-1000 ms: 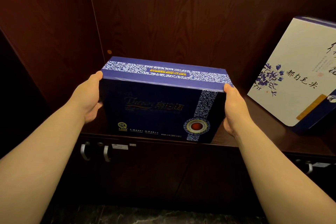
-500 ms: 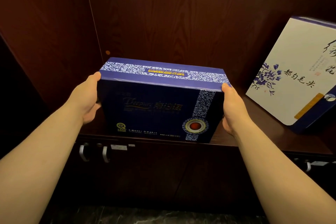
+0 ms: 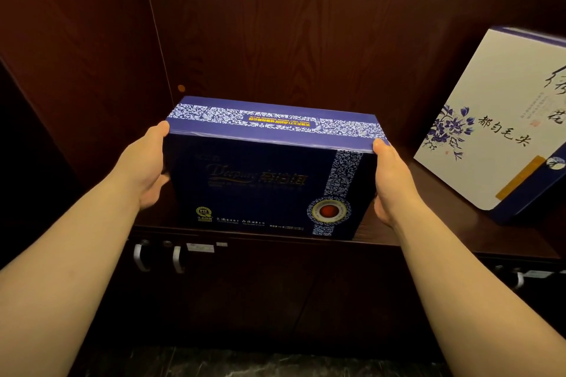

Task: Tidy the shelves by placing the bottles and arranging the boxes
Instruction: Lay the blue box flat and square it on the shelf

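While the dark navy cardboard gift box with the blue-and-white patterned band point(image 3: 269, 174) stands on its long edge at the front lip of the dark wooden shelf point(image 3: 453, 223), both hands press flat against its short ends. The left hand point(image 3: 144, 168) cups the end at 9 o'clock, thumb at the top corner, fingers hidden behind; the right hand point(image 3: 390, 184) does the same at 3 o'clock. Compared with a second ago the box has shifted only slightly: its top edge sits a little further back and more level, and its base appears seated on the shelf, which suggests it is being settled upright rather than carried. At 2 o'clock, well apart from it, the white rectangular gift box with blue flower print and navy edging point(image 3: 496, 119) leans tilted against the back panel. Judging from this, the navy box is nearly placed; sliding it back and straightening the leaning white one likely remain. No bottles are visible.
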`<state>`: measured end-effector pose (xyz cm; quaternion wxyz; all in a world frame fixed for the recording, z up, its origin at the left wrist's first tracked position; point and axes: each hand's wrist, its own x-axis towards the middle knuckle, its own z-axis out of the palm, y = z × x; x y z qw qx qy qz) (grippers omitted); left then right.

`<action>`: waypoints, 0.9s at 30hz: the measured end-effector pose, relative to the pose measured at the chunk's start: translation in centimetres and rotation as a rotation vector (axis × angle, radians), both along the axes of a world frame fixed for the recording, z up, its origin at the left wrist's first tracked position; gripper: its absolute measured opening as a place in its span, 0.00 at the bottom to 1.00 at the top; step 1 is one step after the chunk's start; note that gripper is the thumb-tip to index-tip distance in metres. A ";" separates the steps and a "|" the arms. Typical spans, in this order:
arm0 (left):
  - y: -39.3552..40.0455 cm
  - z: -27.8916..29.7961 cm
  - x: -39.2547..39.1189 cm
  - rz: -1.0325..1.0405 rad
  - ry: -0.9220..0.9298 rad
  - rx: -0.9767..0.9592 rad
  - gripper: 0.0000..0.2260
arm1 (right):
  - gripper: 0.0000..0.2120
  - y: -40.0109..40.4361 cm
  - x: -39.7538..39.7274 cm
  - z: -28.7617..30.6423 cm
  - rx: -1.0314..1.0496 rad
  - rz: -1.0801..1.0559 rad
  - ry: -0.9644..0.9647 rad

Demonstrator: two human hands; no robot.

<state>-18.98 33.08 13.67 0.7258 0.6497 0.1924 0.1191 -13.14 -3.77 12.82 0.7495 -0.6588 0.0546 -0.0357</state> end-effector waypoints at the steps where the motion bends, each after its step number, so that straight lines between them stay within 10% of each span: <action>1: -0.1 0.1 0.0 -0.001 0.003 -0.001 0.13 | 0.12 0.0 0.0 0.0 -0.002 0.001 0.000; 11: -1.5 1.1 -0.1 0.098 -0.033 0.061 0.18 | 0.13 0.1 0.0 0.1 0.027 0.028 -0.017; 18: -2.5 2.9 -0.3 0.213 -0.232 1.101 0.15 | 0.16 0.3 0.0 0.5 0.000 -0.050 -0.037; 27: -9.6 5.2 1.3 -0.112 -0.355 1.149 0.12 | 0.22 -3.2 -2.1 1.9 -0.160 -0.172 -0.156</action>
